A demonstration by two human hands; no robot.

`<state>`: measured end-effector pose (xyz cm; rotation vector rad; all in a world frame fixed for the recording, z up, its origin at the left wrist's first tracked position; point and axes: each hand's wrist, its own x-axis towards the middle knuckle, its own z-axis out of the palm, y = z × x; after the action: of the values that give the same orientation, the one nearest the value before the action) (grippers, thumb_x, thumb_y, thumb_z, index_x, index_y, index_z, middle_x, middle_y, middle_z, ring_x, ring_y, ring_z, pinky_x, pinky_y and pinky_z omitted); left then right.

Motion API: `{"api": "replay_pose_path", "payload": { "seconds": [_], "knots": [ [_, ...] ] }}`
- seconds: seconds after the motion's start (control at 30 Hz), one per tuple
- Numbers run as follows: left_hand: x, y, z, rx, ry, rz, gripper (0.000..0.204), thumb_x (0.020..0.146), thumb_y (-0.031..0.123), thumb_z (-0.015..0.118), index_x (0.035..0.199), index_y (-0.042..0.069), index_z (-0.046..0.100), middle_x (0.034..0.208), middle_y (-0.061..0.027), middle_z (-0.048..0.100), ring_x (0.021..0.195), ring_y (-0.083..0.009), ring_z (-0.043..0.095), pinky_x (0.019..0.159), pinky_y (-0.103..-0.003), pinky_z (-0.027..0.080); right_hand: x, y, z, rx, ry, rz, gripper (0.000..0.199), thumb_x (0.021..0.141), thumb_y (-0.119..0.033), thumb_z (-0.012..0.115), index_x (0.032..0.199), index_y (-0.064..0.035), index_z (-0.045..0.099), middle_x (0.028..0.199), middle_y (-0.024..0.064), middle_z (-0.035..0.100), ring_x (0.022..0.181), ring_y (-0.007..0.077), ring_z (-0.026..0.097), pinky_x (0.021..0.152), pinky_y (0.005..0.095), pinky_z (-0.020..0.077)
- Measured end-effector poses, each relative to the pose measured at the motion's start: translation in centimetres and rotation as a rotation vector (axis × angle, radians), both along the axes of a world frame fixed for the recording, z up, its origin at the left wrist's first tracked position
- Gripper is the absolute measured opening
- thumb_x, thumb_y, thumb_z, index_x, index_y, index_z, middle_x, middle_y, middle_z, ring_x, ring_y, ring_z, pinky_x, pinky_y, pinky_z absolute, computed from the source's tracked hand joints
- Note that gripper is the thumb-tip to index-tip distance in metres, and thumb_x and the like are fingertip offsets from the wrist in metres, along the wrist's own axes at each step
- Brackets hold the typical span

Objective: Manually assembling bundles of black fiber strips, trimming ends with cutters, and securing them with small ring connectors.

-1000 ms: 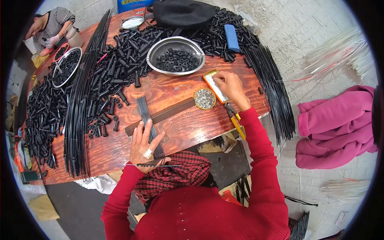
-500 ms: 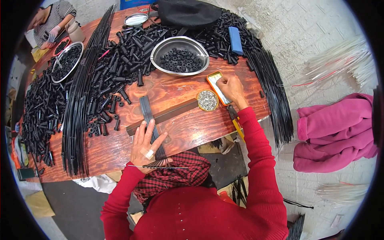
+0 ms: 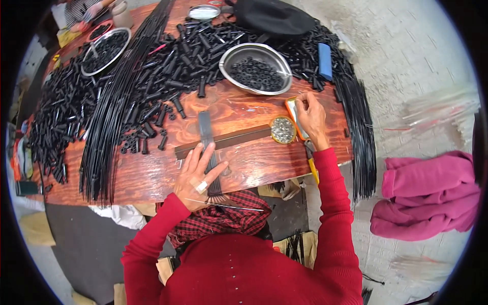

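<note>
My left hand, with a white bandage on its back, lies with fingers stretched over a row of black rods. These rest side by side across a brown bar, and their near ends reach my lap. A thin pale rod crosses them near my left wrist. My right hand has its thumb and fingertips together over an orange-rimmed tray; anything between them is too small to make out. Beside that hand stands a round dish of small silvery metal pieces.
Pliers with yellow handles lie at the table's front edge. A steel bowl holds small black rings. Black tubular parts heap the far side. Bundles of black rods flank the work area. A co-worker's gloved hand shows far left.
The view has shifted, so the table appears farther right and higher. My left hand stays on the rods. Over the tray, my right hand's fingertips have turned slightly, remaining together.
</note>
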<state>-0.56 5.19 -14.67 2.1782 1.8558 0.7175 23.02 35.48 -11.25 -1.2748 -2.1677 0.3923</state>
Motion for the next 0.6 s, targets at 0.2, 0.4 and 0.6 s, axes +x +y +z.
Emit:
{"api": "replay_pose_path", "payload": {
  "seconds": [0.2, 0.4, 0.6],
  "knots": [
    [0.0, 0.0, 0.3, -0.027, -0.015, -0.006, 0.083, 0.072, 0.064, 0.072, 0.140, 0.021, 0.053, 0.159, -0.0193, 0.026, 0.143, -0.0461, 0.027, 0.114, -0.059, 0.027, -7.9, -5.1, -0.1, -0.352, 0.215, 0.452, 0.016, 0.094, -0.010, 0.059, 0.105, -0.0023, 0.068, 0.097, 0.0064, 0.069, 0.090, 0.0128, 0.062, 0.079, 0.0270, 0.0487],
    [-0.1, -0.3, 0.1, -0.001, -0.038, 0.003, 0.081, 0.073, 0.065, 0.071, 0.140, 0.021, 0.054, 0.158, -0.0197, 0.027, 0.142, -0.0457, 0.028, 0.114, -0.058, 0.027, -13.2, -6.2, -3.5, -0.498, 0.183, 0.638, 0.019, 0.093, -0.015, 0.063, 0.105, -0.0037, 0.071, 0.099, 0.0075, 0.072, 0.087, 0.0153, 0.065, 0.079, 0.0309, 0.0503],
    [-0.4, -0.4, -0.1, 0.014, -0.085, 0.002, 0.082, 0.068, 0.051, 0.079, 0.141, 0.022, 0.053, 0.159, -0.0185, 0.025, 0.143, -0.0448, 0.027, 0.115, -0.058, 0.028, -14.6, -6.3, -4.0, -0.762, 0.283, 0.578, 0.017, 0.096, -0.006, 0.059, 0.108, 0.0012, 0.068, 0.105, 0.0042, 0.070, 0.096, 0.0088, 0.062, 0.089, 0.0243, 0.0485]
  ]
}}
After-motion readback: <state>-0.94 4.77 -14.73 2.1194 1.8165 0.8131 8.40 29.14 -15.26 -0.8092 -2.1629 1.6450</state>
